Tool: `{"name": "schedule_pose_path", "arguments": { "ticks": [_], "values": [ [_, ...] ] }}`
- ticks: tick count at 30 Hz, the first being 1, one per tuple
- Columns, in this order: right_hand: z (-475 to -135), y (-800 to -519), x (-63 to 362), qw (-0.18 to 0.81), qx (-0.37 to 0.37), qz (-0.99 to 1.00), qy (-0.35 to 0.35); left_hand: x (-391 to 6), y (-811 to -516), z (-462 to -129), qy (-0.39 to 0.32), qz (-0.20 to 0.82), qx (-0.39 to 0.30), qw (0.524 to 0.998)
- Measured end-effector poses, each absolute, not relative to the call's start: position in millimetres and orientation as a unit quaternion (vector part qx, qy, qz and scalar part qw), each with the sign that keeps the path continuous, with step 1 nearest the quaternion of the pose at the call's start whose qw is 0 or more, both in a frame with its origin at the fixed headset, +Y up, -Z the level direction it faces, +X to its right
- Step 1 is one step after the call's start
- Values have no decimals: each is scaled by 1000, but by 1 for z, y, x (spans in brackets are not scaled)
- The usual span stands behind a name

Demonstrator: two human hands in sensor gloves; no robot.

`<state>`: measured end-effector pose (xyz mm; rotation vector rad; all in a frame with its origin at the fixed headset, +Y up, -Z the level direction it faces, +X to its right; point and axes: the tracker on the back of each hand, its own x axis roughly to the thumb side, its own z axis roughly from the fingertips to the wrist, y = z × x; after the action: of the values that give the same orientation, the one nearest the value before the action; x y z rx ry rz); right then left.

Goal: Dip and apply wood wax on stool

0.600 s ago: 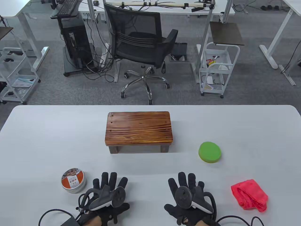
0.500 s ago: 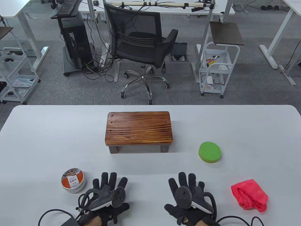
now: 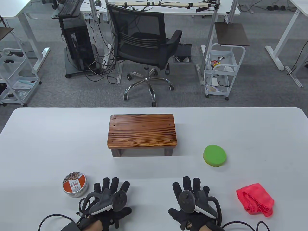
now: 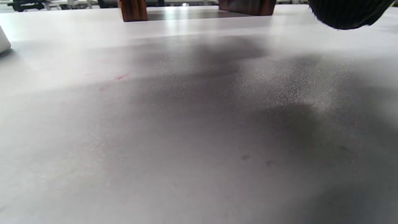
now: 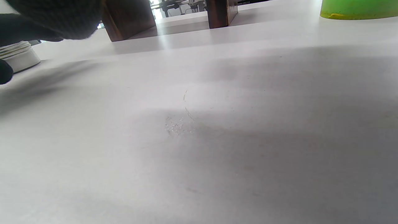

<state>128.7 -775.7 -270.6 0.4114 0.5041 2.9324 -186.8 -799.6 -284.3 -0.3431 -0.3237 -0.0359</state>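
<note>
A small brown wooden stool [image 3: 142, 131] stands mid-table; its legs [image 4: 133, 11] [image 5: 220, 14] show at the top of both wrist views. A round wax tin [image 3: 75, 184] with an orange label and its lid on sits at the front left, just left of my left hand [image 3: 109, 192]. A green round sponge pad [image 3: 214, 155] [image 5: 357, 9] lies to the right of the stool. A red cloth [image 3: 255, 198] lies crumpled at the front right. My left hand and my right hand [image 3: 192, 192] rest flat on the table with fingers spread, holding nothing.
The white table [image 3: 48, 144] reaches from the near edge to a far edge behind the stool. Beyond it stand a black office chair [image 3: 144, 48], a white wire cart [image 3: 222, 69] and other desks on the grey floor.
My left hand has shifted very slightly to the left and back. Everything else is unchanged.
</note>
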Motion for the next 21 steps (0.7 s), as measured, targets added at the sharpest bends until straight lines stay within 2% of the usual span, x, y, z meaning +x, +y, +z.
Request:
{"name": "schedule_pose_path", "arguments": {
  "ticks": [3, 7, 8, 9, 13, 15, 21],
  "values": [
    [-270, -776, 128, 66, 140, 973, 170, -185, -789, -288, -174, 21, -135, 975],
    [-270, -775, 127, 67, 148, 972, 172, -182, -773, -305, -185, 102, -140, 967],
    [-270, -775, 126, 67, 149, 972, 172, -183, -770, -310, -170, 114, -128, 970],
    [-269, -775, 126, 68, 150, 971, 171, -183, -767, -319, -152, 177, -134, 963],
    [-269, -775, 125, 71, 156, 970, 174, -189, -762, -360, -63, 443, -168, 878],
    [-269, -776, 125, 74, 158, 969, 174, -191, -769, -376, -15, 527, -184, 830],
    [-269, -776, 125, 82, 163, 967, 178, -195, -800, -403, 74, 663, -225, 710]
  ]
}}
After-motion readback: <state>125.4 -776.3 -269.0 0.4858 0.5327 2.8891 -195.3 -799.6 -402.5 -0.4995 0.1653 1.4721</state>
